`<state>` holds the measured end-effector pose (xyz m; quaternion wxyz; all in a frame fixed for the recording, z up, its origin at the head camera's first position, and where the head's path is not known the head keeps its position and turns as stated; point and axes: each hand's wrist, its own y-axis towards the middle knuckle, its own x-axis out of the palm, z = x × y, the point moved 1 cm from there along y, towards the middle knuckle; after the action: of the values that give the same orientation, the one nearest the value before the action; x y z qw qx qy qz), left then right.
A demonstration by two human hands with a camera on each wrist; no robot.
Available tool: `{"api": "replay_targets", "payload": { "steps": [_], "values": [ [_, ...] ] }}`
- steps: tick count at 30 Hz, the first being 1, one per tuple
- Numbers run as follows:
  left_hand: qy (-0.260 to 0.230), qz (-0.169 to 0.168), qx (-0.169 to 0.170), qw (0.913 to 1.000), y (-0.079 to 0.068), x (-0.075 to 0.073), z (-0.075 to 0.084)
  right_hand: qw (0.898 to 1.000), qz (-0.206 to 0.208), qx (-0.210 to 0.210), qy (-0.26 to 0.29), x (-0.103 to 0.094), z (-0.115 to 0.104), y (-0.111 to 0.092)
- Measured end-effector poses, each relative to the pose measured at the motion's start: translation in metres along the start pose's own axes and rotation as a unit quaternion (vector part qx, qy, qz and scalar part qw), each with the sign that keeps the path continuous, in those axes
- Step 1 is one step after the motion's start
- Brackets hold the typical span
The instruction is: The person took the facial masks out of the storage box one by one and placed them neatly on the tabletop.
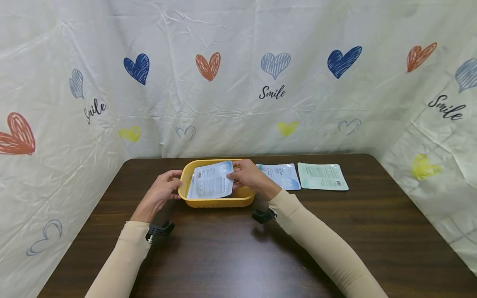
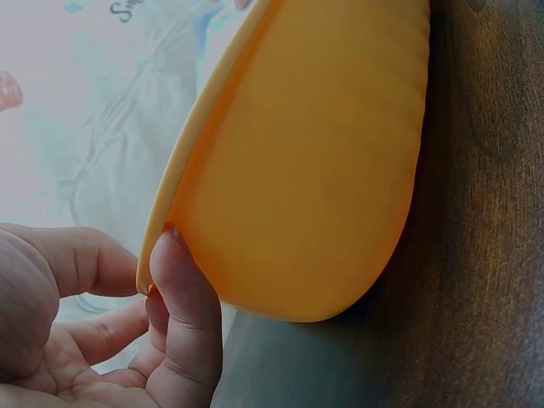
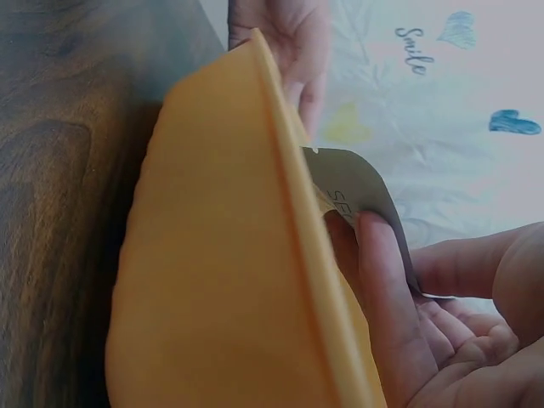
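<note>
A yellow plastic basket [image 1: 220, 203] stands toward the far side of the table. My left hand [image 1: 164, 189] holds its left end, and in the left wrist view the rim lies between the thumb and fingers [image 2: 185, 314]. With my right hand [image 1: 249, 174] I pinch the right edge of a pale blue face mask packet [image 1: 214, 182], tilted over the basket's opening. The edge of another packet [image 1: 191, 191] shows under its left side. From the right wrist, the held packet's underside [image 3: 353, 183] looks grey, with fingers on both faces; the basket wall hides its lower part.
Right of the basket, a blue-and-white packet [image 1: 283, 177] and a pale green packet [image 1: 322, 176] lie flat on the dark wooden table [image 1: 223, 248]. A white curtain [image 1: 238, 107] printed with hearts hangs behind and at both sides.
</note>
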<state>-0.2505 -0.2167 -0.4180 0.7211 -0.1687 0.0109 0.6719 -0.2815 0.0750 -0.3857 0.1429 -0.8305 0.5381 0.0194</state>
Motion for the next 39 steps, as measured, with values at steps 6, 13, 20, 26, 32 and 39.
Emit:
{"api": "replay_targets", "payload": {
  "steps": [6,13,20,26,32,39],
  "values": [
    [0.007,0.001,-0.003,1.0000,0.001,0.000,-0.001,1.000,-0.004,-0.017,0.004,-0.012,-0.004,-0.008],
    [0.004,0.004,-0.003,1.0000,0.000,0.001,0.000,1.000,0.006,-0.024,0.005,-0.026,-0.007,-0.019],
    [0.003,0.001,-0.001,1.0000,0.001,0.001,-0.001,0.999,0.020,-0.028,0.006,-0.043,-0.010,-0.032],
    [0.000,0.004,-0.006,1.0000,0.001,0.001,-0.002,0.999,0.030,-0.028,0.011,-0.058,-0.012,-0.045],
    [-0.001,0.005,-0.009,0.9999,-0.001,0.001,-0.001,0.999,0.033,-0.037,0.017,-0.074,-0.011,-0.056],
    [0.000,0.003,-0.007,1.0000,-0.001,0.001,0.000,0.998,0.025,-0.043,0.037,-0.091,-0.003,-0.066]
  ]
}}
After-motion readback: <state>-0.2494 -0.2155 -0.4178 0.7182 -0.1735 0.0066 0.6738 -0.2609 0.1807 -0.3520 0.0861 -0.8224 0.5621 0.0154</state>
